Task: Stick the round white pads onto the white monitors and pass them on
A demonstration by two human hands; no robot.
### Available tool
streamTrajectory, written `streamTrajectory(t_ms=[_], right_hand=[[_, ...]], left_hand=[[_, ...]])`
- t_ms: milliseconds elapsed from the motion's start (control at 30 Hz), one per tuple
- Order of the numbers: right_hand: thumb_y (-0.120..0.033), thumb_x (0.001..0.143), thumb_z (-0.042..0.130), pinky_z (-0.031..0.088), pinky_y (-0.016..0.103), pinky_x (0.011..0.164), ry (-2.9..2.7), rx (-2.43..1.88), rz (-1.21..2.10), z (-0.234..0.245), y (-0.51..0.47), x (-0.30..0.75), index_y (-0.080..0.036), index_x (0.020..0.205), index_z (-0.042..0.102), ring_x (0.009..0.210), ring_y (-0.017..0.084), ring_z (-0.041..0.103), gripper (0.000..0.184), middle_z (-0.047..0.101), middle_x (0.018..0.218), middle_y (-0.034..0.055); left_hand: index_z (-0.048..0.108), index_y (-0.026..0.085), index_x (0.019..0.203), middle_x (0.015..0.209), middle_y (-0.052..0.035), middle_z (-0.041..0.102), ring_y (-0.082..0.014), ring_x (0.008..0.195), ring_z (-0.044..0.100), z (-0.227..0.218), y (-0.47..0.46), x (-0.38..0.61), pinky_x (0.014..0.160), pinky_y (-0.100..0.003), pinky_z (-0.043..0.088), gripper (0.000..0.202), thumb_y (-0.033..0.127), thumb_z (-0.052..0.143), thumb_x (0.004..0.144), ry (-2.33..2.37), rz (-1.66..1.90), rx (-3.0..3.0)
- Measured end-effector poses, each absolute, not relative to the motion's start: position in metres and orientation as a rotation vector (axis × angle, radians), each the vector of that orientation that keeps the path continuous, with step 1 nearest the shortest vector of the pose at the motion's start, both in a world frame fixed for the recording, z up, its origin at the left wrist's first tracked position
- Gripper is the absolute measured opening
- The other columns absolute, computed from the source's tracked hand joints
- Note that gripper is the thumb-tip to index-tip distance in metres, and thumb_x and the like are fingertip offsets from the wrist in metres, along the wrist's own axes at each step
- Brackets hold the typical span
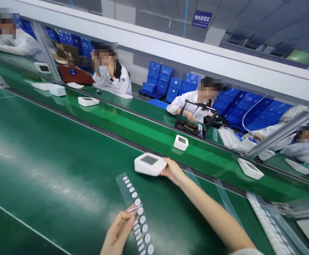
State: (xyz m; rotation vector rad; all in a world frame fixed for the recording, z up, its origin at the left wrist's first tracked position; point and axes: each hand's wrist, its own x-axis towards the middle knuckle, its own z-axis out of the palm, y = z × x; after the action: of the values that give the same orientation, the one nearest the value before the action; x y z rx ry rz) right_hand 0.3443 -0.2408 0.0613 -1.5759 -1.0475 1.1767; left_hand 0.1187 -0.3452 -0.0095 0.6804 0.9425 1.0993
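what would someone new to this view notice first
The white device with a grey screen, held in the right hand at mid-picture, stands out first. Just below, the left hand pinches a clear strip of white dots. Beyond them, other devices sit on the bright green belt.

Left hand [119,228] at 7 o'clock pinches dotted clear strip [140,211] | right hand [173,171] at 5 o'clock holds white device [146,166] over green tabletop [64,159]
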Motion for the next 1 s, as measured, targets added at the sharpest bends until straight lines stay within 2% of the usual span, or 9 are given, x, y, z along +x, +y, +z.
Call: streamTrajectory(t_ms=[133,200,400,467,633,733,800,900,1000], right_hand=[[-0.031,0.099,0.022,0.056,0.034,0.076,-1.071,-1.732,0.767,0.082,-0.164,0.391,-0.014,0.128,0.043,0.089,0.019,0.067,0.039,0.062,0.115,0.0143],[-0.036,0.099,0.032,0.051,0.039,0.088,-1.104,-1.825,0.562,0.089,-0.136,0.414,-0.019,0.139,0.034,0.106,0.023,0.060,0.043,0.053,0.131,0.0139],[-0.044,0.094,0.049,0.032,0.052,0.103,-1.098,-2.231,0.300,0.093,-0.090,0.460,-0.016,0.143,0.032,0.123,0.031,0.046,0.058,0.041,0.140,0.0164],[-0.051,0.089,0.054,0.030,0.051,0.105,-1.099,-2.365,0.278,0.093,-0.085,0.471,-0.017,0.146,0.028,0.128,0.034,0.041,0.071,0.035,0.144,0.0188],[-0.056,0.066,0.076,0.023,0.060,0.103,-0.966,-2.725,0.203,0.089,-0.107,0.494,-0.014,0.151,0.004,0.140,0.045,0.009,0.118,0.006,0.153,0.0289],[-0.055,0.069,0.073,0.033,0.056,0.098,-0.848,-2.896,0.279,0.088,-0.132,0.506,-0.005,0.149,0.014,0.134,0.045,0.028,0.111,0.023,0.146,0.0350],[-0.055,0.074,0.067,0.038,0.051,0.096,-0.861,-2.956,0.353,0.093,-0.146,0.511,-0.003,0.146,0.022,0.129,0.042,0.039,0.100,0.037,0.138,0.0334],[-0.052,0.073,0.066,0.041,0.051,0.093,-1.017,-2.987,0.422,0.110,-0.165,0.509,-0.001,0.146,0.023,0.125,0.042,0.044,0.098,0.040,0.136,0.0328],[-0.040,0.058,0.078,0.041,0.053,0.094,-1.352,-2.914,0.468,0.127,-0.197,0.489,0.000,0.145,0.026,0.123,0.047,0.044,0.109,0.039,0.136,0.0342]], left_hand=[[0.061,0.019,0.070,0.111,-0.0124,0.071,-0.0359,0.111,0.061,-0.010,-0.345,0.121,0.094,-0.044,0.051,0.047,0.060,0.080,0.057,0.957,1.107,0.673],[0.062,0.018,0.070,0.110,-0.0126,0.072,-0.0355,0.109,0.063,-0.009,-0.344,0.122,0.094,-0.045,0.051,0.047,0.061,0.079,0.059,0.946,1.100,0.705],[0.064,0.019,0.075,0.102,-0.0132,0.073,-0.0329,0.102,0.067,-0.010,-0.339,0.121,0.094,-0.044,0.049,0.046,0.062,0.076,0.063,0.916,1.071,0.756],[0.065,0.019,0.075,0.099,-0.0123,0.074,-0.0310,0.099,0.068,-0.009,-0.338,0.119,0.092,-0.041,0.050,0.043,0.059,0.076,0.065,0.895,1.063,0.760],[0.065,0.019,0.076,0.096,-0.0109,0.074,-0.0284,0.096,0.068,-0.001,-0.338,0.116,0.087,-0.036,0.052,0.040,0.056,0.076,0.067,0.879,1.051,0.773],[0.067,0.019,0.083,0.104,-0.0115,0.072,-0.0288,0.099,0.067,0.005,-0.338,0.116,0.087,-0.036,0.053,0.040,0.056,0.075,0.069,0.866,1.053,0.746],[0.069,0.019,0.092,0.110,-0.0123,0.070,-0.0294,0.101,0.066,0.006,-0.339,0.115,0.087,-0.036,0.054,0.042,0.055,0.074,0.070,0.851,1.061,0.754],[0.068,0.021,0.103,0.110,-0.0121,0.069,-0.0293,0.101,0.066,0.004,-0.340,0.114,0.087,-0.034,0.053,0.048,0.051,0.078,0.067,0.843,1.075,0.774],[0.069,0.021,0.100,0.105,-0.0110,0.071,-0.0282,0.098,0.067,0.002,-0.342,0.112,0.082,-0.031,0.054,0.048,0.048,0.082,0.063,0.829,1.073,0.753]])
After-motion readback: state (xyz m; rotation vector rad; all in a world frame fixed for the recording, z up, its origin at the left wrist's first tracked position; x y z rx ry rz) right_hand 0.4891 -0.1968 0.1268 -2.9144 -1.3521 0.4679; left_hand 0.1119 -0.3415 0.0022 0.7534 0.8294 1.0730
